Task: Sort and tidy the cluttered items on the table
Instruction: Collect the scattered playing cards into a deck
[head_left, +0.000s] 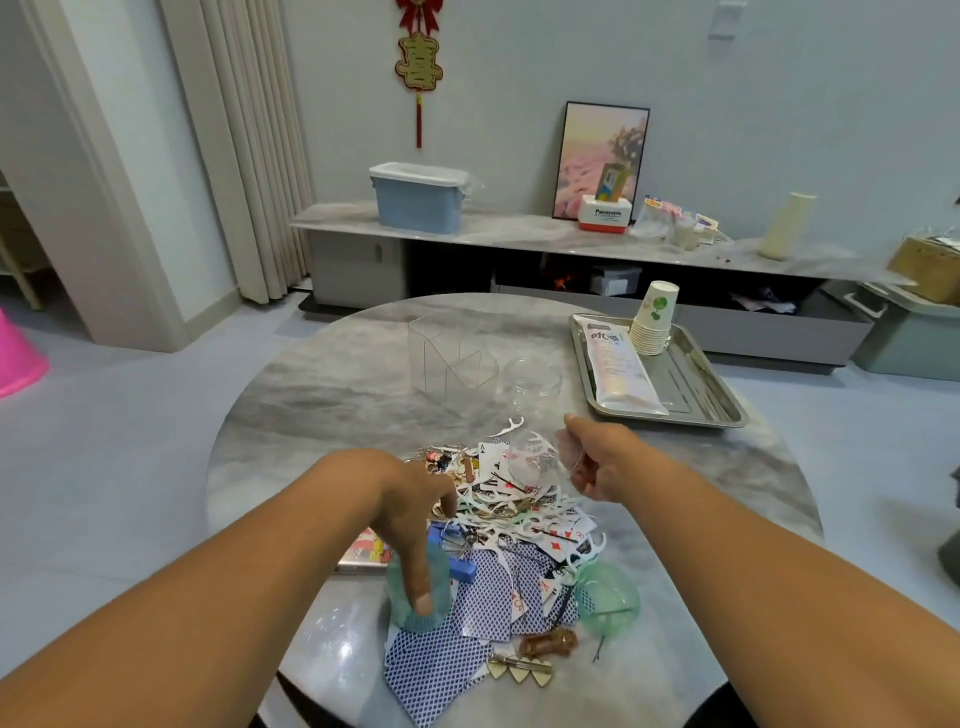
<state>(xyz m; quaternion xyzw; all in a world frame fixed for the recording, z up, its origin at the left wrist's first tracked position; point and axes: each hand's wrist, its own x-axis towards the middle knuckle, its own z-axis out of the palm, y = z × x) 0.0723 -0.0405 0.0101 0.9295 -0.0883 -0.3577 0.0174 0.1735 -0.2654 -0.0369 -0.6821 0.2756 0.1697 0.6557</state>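
A heap of clutter lies at the near middle of the round marble table (337, 395): white floss picks (519, 512), blue-backed playing cards (483, 592), two green mesh pouches (608, 597), hair pins and a heart-shaped clip (519, 670). My left hand (400, 499) reaches down into the heap. Its fingertips are among the floss picks, and its thumb is spread apart over the left pouch. My right hand (602, 457) grips a small clear round container (535, 457), tipped on its side at the heap's far edge, with floss picks showing through it.
A clear divided organiser (447, 353) and a second clear round container (532, 376) stand beyond the heap. At the right, a metal tray (691, 384) holds stacked paper cups (654, 317) and a long white packet (618, 364). A colourful flat box (363, 551) lies under my left wrist.
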